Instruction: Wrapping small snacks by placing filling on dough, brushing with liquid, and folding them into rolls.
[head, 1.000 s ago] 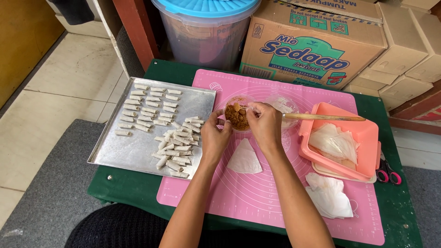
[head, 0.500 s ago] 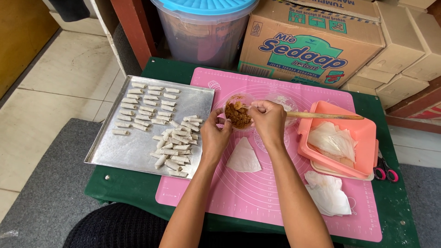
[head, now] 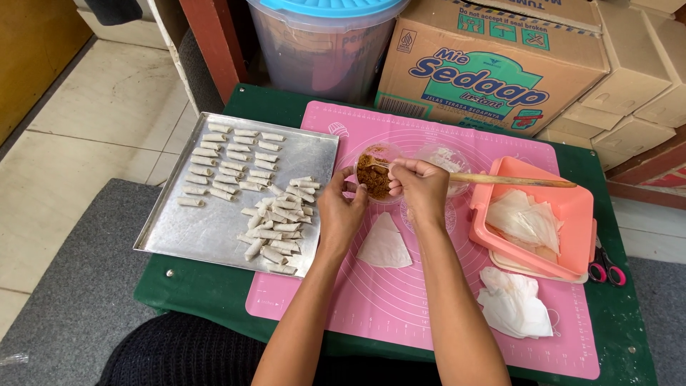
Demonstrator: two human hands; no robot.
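Both hands at the filling bowl, spoon dipping in

Right hand [head: 421, 187] pinches a long wooden spoon [head: 500, 179] over the small clear bowl [head: 376, 174] of brown filling, left hand [head: 341, 211] curled around its near rim, on the pink mat [head: 429, 300]. A second clear bowl [head: 444, 159] sits just beside it. A triangular wrapper [head: 384, 243] lies below the hands. Metal tray [head: 214, 229] holds rolled pastries [head: 275, 221]; pink tub [head: 572, 221] holds wrapper sheets
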